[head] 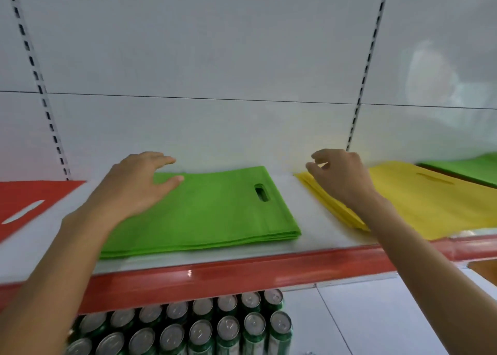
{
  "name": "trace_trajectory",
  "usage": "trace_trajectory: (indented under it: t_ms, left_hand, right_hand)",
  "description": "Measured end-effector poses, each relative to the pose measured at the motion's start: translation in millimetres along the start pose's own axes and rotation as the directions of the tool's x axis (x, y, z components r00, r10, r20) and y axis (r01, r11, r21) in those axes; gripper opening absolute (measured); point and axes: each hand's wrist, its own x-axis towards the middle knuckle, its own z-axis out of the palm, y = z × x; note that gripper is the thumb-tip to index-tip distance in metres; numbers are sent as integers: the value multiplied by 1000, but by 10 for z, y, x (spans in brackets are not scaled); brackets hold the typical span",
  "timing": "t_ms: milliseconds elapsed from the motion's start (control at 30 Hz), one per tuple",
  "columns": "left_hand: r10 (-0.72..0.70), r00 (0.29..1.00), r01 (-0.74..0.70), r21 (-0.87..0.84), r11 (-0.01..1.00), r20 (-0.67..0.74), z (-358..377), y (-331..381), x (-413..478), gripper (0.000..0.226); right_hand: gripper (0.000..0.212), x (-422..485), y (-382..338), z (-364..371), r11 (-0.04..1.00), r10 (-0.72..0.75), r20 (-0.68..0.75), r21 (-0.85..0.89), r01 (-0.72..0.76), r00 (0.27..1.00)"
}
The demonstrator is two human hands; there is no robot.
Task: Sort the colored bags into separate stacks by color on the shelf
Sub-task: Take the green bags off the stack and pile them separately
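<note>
Head view: your green stack (209,209), with an oval handle slot, lies on the white, red-edged shelf (317,220) between a red bag (32,193) and a yellow stack (430,206). Your left hand (134,185) spreads straight fingers over it; your right hand (341,174), fingers loosely curled, holds nothing. Cans (201,327) stand below.

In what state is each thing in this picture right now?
Green stack: flat, neatly piled.
Yellow stack: flat, left edges fanned.
Red bag: flat, far left.
Second green bag: flat, far right.
Cans: upright, in rows.
Left hand: open, over the green stack.
Right hand: loosely curled, holding nothing, over the yellow stack.
</note>
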Motion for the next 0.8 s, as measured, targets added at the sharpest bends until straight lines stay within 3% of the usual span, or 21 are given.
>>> trace_trajectory:
  t_ms: [267,567,800]
  left_hand:
    - [154,983,-150,-51,987,96,654,1712,80,54]
    - [172,969,-159,-88,983,177,1282,3454,-37,56]
    - [248,963,-238,-102,966,109,1426,4415,279,54]
  right_hand:
    - [39,162,1147,-716,996,-42,-2,-77,42,999]
    - [41,102,2649,-1458,994,-9,62,-110,16,998]
    - [43,261,3481,-1828,993,4,65,-119,4,998]
